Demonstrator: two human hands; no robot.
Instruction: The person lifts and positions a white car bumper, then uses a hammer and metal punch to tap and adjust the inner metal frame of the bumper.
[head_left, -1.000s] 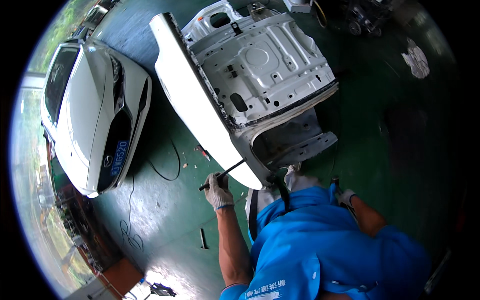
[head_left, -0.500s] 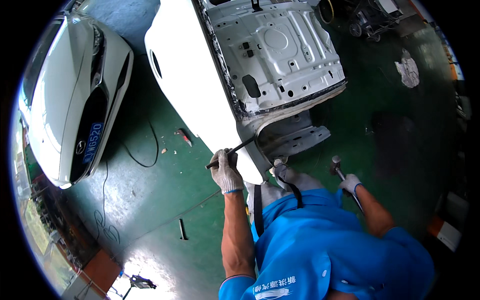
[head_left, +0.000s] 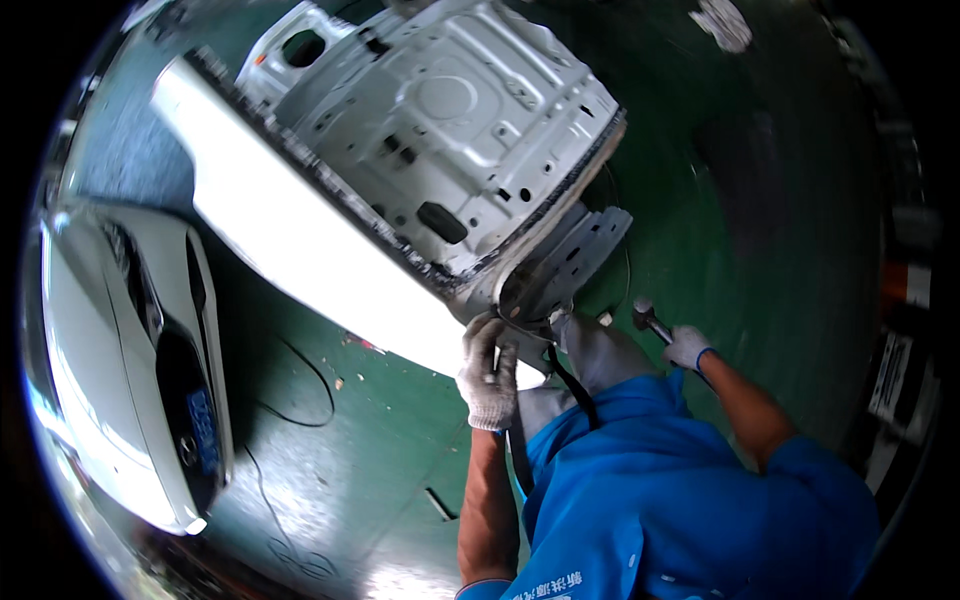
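Observation:
My right hand [head_left: 687,347], in a whitish work glove, is closed round the handle of a hammer [head_left: 642,308], its metal head pointing away from me. My left hand [head_left: 487,375], gloved too, has curled fingers at the near corner of a white car body panel [head_left: 300,250]. What it grips is hidden by the fingers; the dark bar seen earlier cannot be made out. The panel joins a bare pressed-metal floor section [head_left: 470,140] with holes and a dark seam. A curved metal flange [head_left: 575,255] sits below its near edge, close to my legs.
A white car [head_left: 110,370] stands at the left. On the green floor lie a black cable [head_left: 325,400], a small dark tool [head_left: 440,505] and a red-handled tool [head_left: 365,343] partly under the panel. A crumpled whitish piece [head_left: 722,25] lies at the far right.
My view has turned, so the car body section appears rotated and further left. My left hand has moved against the panel's corner, and its bar no longer shows. The hammer stays in my right hand.

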